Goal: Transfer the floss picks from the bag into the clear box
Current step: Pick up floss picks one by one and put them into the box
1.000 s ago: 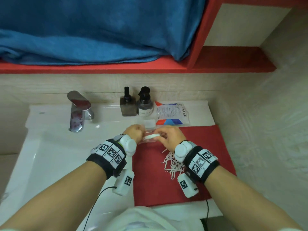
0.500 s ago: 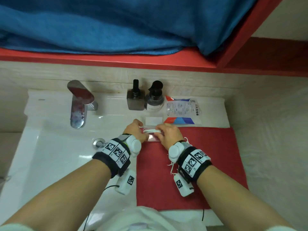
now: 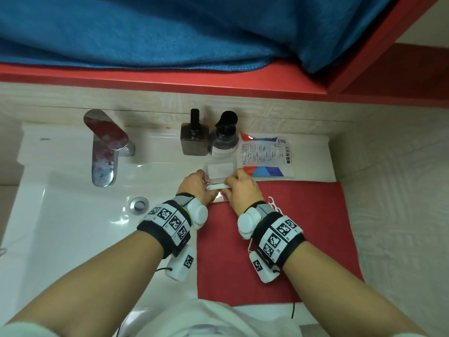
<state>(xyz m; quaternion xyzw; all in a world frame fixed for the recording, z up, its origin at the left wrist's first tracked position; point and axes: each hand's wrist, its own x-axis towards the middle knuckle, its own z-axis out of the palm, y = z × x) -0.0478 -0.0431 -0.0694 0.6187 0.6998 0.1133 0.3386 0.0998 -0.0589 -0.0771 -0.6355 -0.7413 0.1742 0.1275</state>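
Observation:
The clear box (image 3: 220, 171) lies open at the far edge of the red mat (image 3: 303, 215), its lid flipped back toward the bottles. My left hand (image 3: 198, 188) grips the box's left side. My right hand (image 3: 243, 188) pinches a small bundle of white floss picks (image 3: 217, 186) and holds it over the box's tray. More loose floss picks (image 3: 273, 203) lie on the mat, mostly hidden behind my right wrist. The floss pick bag (image 3: 264, 158) rests flat on the counter just behind the mat, to the right of the box.
A brown square bottle (image 3: 194, 139) and a dark pump bottle (image 3: 224, 139) stand behind the box. The chrome faucet (image 3: 105, 147) and white sink basin (image 3: 73, 215) with its drain (image 3: 139, 205) lie to the left. A red shelf (image 3: 170, 81) with a blue towel (image 3: 145, 32) overhangs.
The view has tilted down and moved closer. My right hand has carried the bundle of picks from above the mat forward onto the open box, and the loose pile is now hidden behind my wrist.

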